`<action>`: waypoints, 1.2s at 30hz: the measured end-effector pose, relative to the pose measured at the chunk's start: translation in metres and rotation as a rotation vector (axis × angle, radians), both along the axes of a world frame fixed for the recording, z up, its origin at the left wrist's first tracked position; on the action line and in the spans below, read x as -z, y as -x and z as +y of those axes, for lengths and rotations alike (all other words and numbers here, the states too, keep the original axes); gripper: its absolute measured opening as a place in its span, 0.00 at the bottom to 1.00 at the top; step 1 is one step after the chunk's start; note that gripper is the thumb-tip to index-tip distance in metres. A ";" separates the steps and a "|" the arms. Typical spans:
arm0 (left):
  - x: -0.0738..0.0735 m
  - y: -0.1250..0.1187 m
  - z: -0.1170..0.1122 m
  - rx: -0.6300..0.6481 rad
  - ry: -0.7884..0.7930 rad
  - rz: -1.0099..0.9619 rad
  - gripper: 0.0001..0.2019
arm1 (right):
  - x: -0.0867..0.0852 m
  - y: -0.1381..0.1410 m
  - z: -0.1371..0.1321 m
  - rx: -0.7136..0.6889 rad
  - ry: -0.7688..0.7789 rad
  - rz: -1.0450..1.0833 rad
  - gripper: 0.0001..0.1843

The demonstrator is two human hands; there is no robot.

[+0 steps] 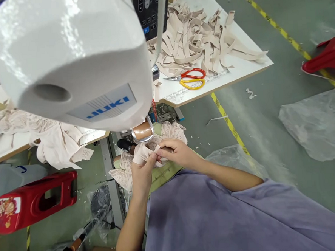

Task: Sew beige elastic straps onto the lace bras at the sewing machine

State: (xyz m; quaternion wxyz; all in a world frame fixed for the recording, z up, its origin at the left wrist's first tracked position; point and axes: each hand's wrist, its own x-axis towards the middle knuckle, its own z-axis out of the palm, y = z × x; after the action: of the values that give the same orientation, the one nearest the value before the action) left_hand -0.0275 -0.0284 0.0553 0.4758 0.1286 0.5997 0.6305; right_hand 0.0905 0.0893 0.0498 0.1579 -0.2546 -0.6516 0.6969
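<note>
1. L hand (142, 176) is clamping the cloth (142, 154) btwn thumb & fingers.
2. R hand (177, 153) is pinching the same cloth just beside, its fingertips meeting the L ones; which is gripping which edge is hard to tell, as they're overlapping.
3. Cloth is sitting in front of the body, nr the machine (81, 59), w/ lace (173, 130) showing around it.
4. Machine is filling upper L, its label reading "JUKI".
5. Straps (189, 39) are lying heaped on the R-side table (247, 68).
6. Scissors (185, 78), w/ 1 red & 1 yellow handle, are lying by the heap, nr a ruler (217, 77).
7. Garments (53, 138) are hanging over the L-side table edge.
8. Red stool (22, 208) is standing lower L; plastic bag (320, 123) is lying on the floor (270, 134), far R.
</note>
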 end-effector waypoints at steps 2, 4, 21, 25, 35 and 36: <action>-0.001 -0.001 -0.001 0.020 -0.020 0.020 0.11 | 0.001 0.005 0.001 -0.007 0.159 0.015 0.14; -0.003 -0.002 -0.002 0.012 -0.025 0.043 0.12 | 0.003 0.008 0.003 -0.055 0.283 0.032 0.15; -0.011 -0.010 0.002 -0.100 0.096 0.316 0.14 | 0.003 0.004 -0.001 0.086 -0.714 -0.006 0.08; -0.014 -0.006 0.000 -0.044 0.013 0.370 0.10 | -0.004 0.003 0.012 -0.100 -0.638 -0.084 0.06; -0.018 -0.002 -0.001 0.078 -0.159 0.367 0.10 | -0.020 0.003 0.026 -0.359 -0.590 -0.134 0.10; -0.017 -0.001 0.000 0.081 -0.158 0.363 0.10 | -0.018 0.003 0.026 -0.360 -0.595 -0.133 0.10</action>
State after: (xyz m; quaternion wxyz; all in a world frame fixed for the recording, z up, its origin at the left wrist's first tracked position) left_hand -0.0262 -0.0287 0.0726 0.3732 0.3011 0.6187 0.6224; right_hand 0.0872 0.1156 0.0681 0.0569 -0.1234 -0.8693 0.4753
